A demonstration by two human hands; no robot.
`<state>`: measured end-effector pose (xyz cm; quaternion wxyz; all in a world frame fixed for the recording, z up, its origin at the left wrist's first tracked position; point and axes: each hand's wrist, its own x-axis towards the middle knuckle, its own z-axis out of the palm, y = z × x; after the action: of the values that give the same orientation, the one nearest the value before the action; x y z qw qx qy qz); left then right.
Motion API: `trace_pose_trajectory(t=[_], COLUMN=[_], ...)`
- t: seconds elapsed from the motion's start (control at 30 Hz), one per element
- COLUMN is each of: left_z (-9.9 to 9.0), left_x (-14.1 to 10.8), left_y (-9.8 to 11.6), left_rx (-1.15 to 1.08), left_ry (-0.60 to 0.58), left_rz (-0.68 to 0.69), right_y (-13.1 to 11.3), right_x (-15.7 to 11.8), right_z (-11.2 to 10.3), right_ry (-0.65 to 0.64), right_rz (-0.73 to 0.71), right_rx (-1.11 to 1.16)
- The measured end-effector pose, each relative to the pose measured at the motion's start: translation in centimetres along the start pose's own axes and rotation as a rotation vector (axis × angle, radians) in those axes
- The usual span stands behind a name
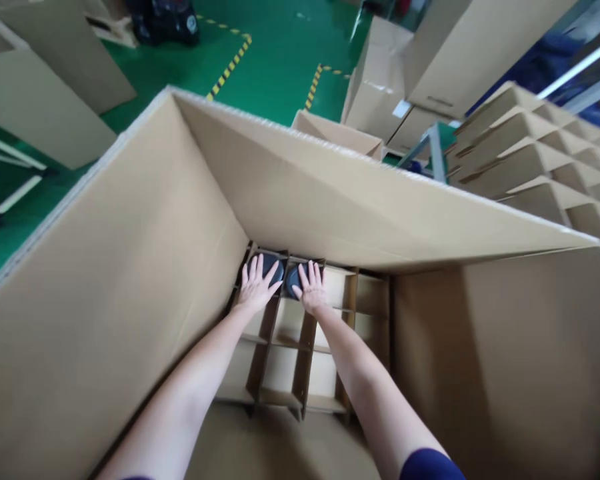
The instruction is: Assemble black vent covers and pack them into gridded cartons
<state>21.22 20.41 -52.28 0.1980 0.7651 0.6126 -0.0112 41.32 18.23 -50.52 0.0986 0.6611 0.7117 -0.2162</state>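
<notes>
Deep inside a large cardboard box point(305, 180), both my arms reach down to a cardboard divider grid point(304, 347) at the bottom. My left hand point(254, 289) lies with fingers spread on a dark, rounded object point(277, 272) in the far left corner compartment. In the neighbouring compartment, a second dark, rounded object point(293, 280) sits under my right hand point(312, 291), whose fingers are also spread out. The hands partly cover both objects, so their kind cannot be made out. Light-coloured bottoms show in other compartments of the grid.
Tall box walls surround my arms. Stacked cardboard dividers point(535, 147) stand outside at the right, near a metal frame point(435, 152). Large cartons point(380, 67) are beyond the far wall. Cardboard panels point(50, 100) lean at the left, and yellow-black tape point(230, 65) marks the green floor.
</notes>
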Motion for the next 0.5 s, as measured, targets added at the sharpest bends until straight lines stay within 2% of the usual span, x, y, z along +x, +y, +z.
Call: trace_pose_trajectory(t=[0.13, 0.23, 0.37, 0.5], left_z=[-1.7, -4.1, -7.2, -8.2], left_x=[0.6, 0.9, -1.0, -4.3], left_y=[1.1, 3.6, 8.8, 14.6], left_rx=[0.026, 0.035, 0.081, 0.149], left_ry=[-0.129, -0.213, -0.195, -0.321], left_rz=[-0.117, -0.219, -0.261, -0.114], right_y=[-1.2, -2.1, -1.2, 2.9], right_x=[-3.3, -8.7, -19.5, -32.9], right_z=[-1.9, -4.1, -8.2, -11.1], right_ry=[0.005, -0.027, -0.077, -0.071], right_rz=[0.037, -0.028, -0.196, -0.345], right_rx=[0.111, 0.176, 0.259, 0.416])
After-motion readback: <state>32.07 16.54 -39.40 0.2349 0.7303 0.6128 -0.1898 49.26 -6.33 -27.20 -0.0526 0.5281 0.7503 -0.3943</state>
